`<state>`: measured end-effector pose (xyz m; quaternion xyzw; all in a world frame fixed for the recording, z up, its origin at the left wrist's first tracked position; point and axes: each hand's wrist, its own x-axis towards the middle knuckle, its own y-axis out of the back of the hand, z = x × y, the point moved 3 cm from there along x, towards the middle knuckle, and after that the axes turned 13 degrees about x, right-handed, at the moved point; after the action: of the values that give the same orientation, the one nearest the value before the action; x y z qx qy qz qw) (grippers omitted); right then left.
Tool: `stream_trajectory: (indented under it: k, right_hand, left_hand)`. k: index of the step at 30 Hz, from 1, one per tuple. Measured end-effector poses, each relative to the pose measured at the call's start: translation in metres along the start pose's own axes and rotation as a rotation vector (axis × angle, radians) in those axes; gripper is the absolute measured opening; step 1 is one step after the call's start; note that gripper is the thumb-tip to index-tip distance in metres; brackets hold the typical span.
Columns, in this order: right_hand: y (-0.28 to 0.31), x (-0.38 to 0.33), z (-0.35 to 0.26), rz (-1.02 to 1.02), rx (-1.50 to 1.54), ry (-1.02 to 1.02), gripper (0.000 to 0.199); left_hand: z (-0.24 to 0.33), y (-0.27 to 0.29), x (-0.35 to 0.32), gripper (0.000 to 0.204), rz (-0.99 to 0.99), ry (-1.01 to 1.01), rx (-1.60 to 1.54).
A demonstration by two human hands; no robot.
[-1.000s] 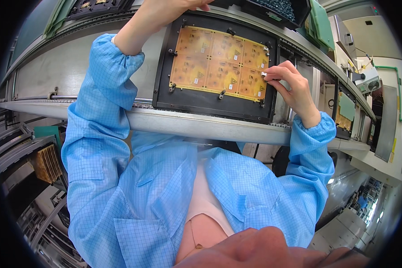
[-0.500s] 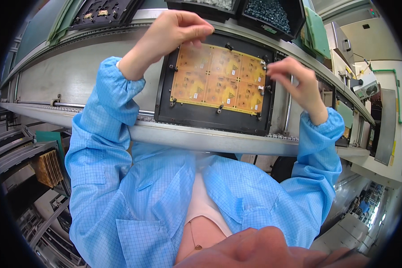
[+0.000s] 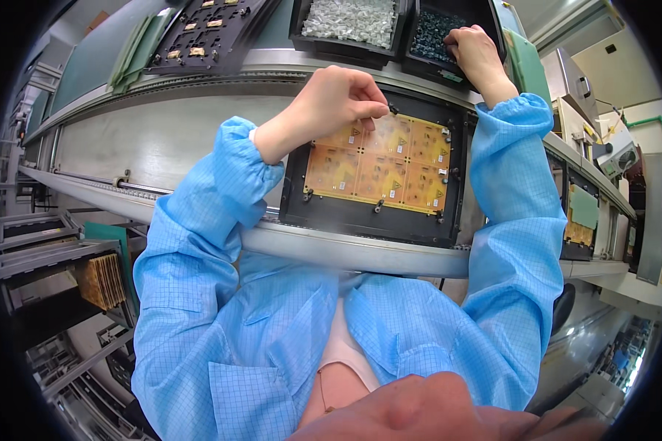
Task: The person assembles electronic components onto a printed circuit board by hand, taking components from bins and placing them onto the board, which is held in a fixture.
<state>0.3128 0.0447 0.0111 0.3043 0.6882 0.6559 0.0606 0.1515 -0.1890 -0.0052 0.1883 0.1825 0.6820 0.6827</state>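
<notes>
An orange-yellow circuit board panel, divided into several squares with small labels, lies in a black frame with clamps round its edge. Over the panel's far left part hovers my left hand, thumb and forefinger pinched together; whatever is between them, if anything, is too small to make out. My right hand reaches into a black bin of small dark blue parts, its fingers curled down at the parts and the tips partly hidden. Small white pieces stand along the panel's right edge.
Left of the blue parts stands a bin of white parts. A black fixture with metal pieces lies at the far left. The frame rests on conveyor rails. Green sheets lean at far right; a rack of boards stands lower left.
My right hand has moved from the panel's right edge up and away into the bin of dark blue parts. My left hand stays pinched over the panel's far side. The whole view has shifted.
</notes>
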Motion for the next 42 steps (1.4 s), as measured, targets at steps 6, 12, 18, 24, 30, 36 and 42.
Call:
stream_trajectory:
  k: [6,12,18,24,30,36,42]
  right_hand:
    - [-0.002,0.01,-0.006,0.117,-0.029,0.05,0.016]
    - [0.005,0.007,-0.016,0.274,0.115,0.076,0.017]
    - [0.024,-0.026,-0.037,0.279,0.397,0.034,0.016]
    - [0.042,-0.063,-0.062,0.327,0.538,0.036,0.015]
    - [0.044,-0.09,-0.072,0.277,0.677,-0.054,0.014]
    - [0.04,-0.105,-0.081,0.247,0.81,-0.167,0.012]
    - [0.033,-0.119,-0.084,0.146,1.055,-0.272,0.013]
  left_hand:
    - [-0.008,-0.012,0.026,0.014,0.085,-0.13,0.307]
    - [-0.012,-0.028,0.035,0.01,0.18,-0.189,0.556]
    - [-0.01,-0.034,0.034,0.009,0.165,-0.185,0.641]
    - [-0.007,-0.035,0.033,0.01,0.194,-0.246,0.64]
    - [-0.002,-0.034,0.032,0.01,0.276,-0.321,0.783]
    - [-0.008,-0.034,0.035,0.008,0.192,-0.319,0.649]
    - [0.011,-0.035,0.022,0.007,0.316,-0.585,1.086]
